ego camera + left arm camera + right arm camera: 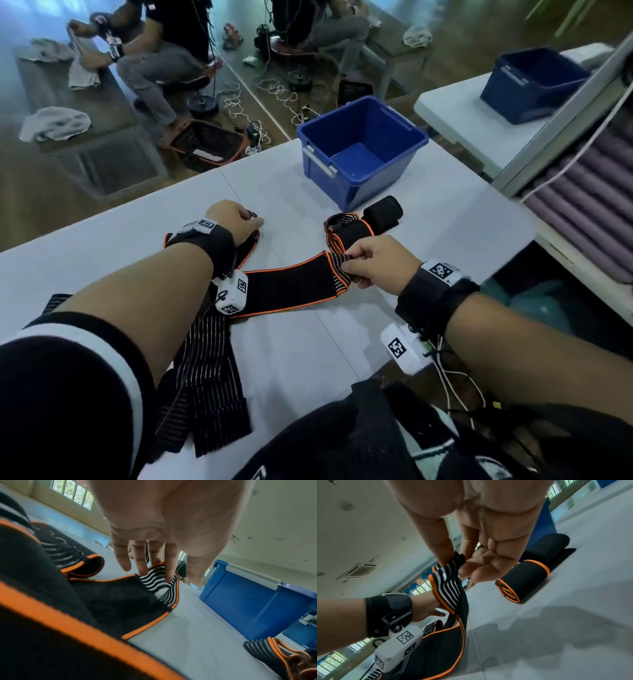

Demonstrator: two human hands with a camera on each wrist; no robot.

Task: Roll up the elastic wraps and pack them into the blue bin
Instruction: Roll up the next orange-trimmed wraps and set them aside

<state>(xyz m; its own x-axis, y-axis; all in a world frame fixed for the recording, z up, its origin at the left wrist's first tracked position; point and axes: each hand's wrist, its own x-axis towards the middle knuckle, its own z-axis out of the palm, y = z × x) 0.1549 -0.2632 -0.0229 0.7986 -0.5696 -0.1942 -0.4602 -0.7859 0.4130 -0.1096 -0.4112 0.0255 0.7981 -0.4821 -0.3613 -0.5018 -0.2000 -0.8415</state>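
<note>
A long black elastic wrap with orange edges (291, 284) lies across the white table (445, 219). My right hand (352, 264) pinches its striped end (448, 586) between thumb and fingers, lifted off the table. My left hand (254, 218) pinches another striped, orange-edged end (157, 577) at the far left; the band passes under that wrist. A rolled orange-edged wrap (346, 229) and a rolled black wrap (383, 210) lie in front of the blue bin (376, 171), which shows nothing inside. A flat black striped wrap (205, 359) lies near the front edge.
A second blue bin (534, 85) stands on another table at the far right. Purple mats (599, 192) are stacked on shelves to the right. Seated people (154, 51) fold towels beyond the table, with cables on the floor (246, 106).
</note>
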